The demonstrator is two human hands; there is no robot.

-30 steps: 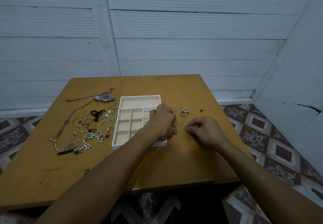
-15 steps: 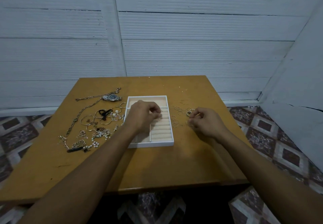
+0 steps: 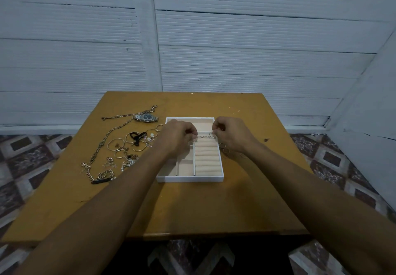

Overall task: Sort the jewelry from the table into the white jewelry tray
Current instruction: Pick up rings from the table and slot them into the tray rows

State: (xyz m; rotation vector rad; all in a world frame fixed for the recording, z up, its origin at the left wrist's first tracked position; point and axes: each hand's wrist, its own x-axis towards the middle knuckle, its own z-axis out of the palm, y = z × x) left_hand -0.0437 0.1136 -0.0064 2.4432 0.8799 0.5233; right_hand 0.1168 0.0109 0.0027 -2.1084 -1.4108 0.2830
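Note:
The white jewelry tray point(image 3: 189, 179) lies in the middle of the wooden table point(image 3: 192, 208), with small square cells on its left and padded ring rolls on its right. My right hand point(image 3: 232, 134) pinches a thin ring point(image 3: 212, 133) over the top end of the ring rolls. My left hand point(image 3: 176, 136) hovers over the tray's upper left with curled fingers pinching something small at the divider; I cannot make out what. Two rings point(image 3: 203, 137) sit in the top roll between the hands. Several loose rings point(image 3: 225, 149) lie right of the tray.
Left of the tray lies a pile of jewelry: a wristwatch point(image 3: 146, 117), a long chain point(image 3: 111, 137), hoop earrings point(image 3: 116, 145), a black hair tie point(image 3: 137, 137) and a chunky bracelet point(image 3: 100, 177). A white panelled wall stands behind the table; patterned floor surrounds it.
My right hand picked a ring from the table on the right and carried it left over the ring rolls. My left hand shifted onto the tray's upper left part.

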